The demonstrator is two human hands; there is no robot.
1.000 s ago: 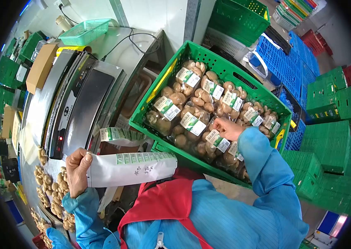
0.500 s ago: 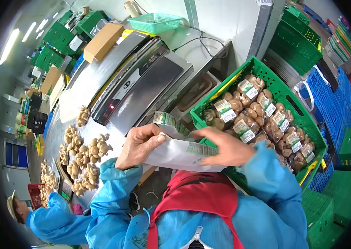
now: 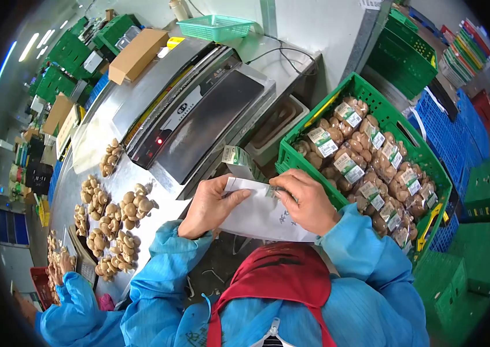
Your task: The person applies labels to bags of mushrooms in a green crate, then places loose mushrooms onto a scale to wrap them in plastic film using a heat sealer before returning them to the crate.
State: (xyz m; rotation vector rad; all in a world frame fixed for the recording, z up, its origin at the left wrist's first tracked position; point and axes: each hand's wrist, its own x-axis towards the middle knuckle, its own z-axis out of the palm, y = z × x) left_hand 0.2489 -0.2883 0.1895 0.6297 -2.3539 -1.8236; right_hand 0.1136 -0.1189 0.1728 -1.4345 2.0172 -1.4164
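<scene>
Here, left hand (image 3: pixel 210 205): my grip is closed on the left edge of a white label sheet (image 3: pixel 259 218), thumb on top and fingers underneath.
Right hand (image 3: pixel 305 199): my grip pinches the sheet's upper edge, thumb and forefinger meeting at a green sticker.
Label sheet: held between both hands, in front of my chest; a strip of green stickers (image 3: pixel 238 159) curls up behind it.
Green crate (image 3: pixel 284 163): just right of my right hand, filled with labelled mushroom packs (image 3: pixel 366 168).
Worktop (image 3: pixel 97 136): steel, to my left, carrying a sealing machine (image 3: pixel 198 115) and clusters of loose mushrooms (image 3: pixel 112 217).
Co-worker: a blue sleeve (image 3: pixel 65 312) at the lower left, beside the mushrooms.
</scene>
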